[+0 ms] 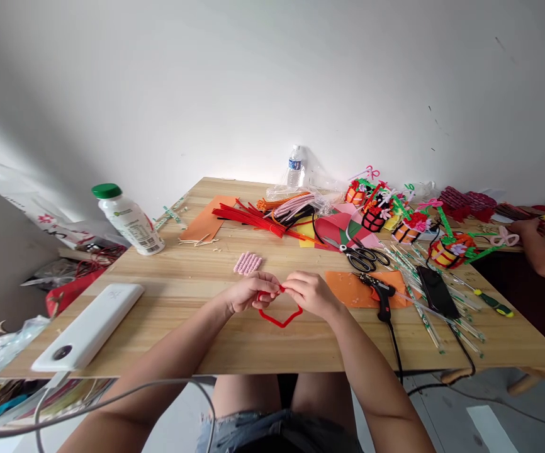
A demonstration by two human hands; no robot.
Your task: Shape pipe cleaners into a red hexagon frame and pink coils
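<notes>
A red pipe cleaner (282, 325) is bent into an angular loop that hangs below my two hands, just over the front part of the table. My left hand (252, 292) pinches it near one end. Fingertips of my right hand (311, 293) are closed on it too, almost touching the left ones. Where its ends meet is partly hidden by the fingers. Just beyond my left hand lies a small patch of pink twisted pieces (248, 263). Farther back rests a bundle of red pipe cleaners (253, 217), with orange, pink and black ones beside it.
To the right are scissors (363, 257), a hot glue gun (381, 294), a phone (437, 292), a screwdriver (493, 303) and several decorated little baskets (407, 228). A white bottle (131, 220) and a power bank (88, 327) stand left. Another person's arm (544, 251) shows far right.
</notes>
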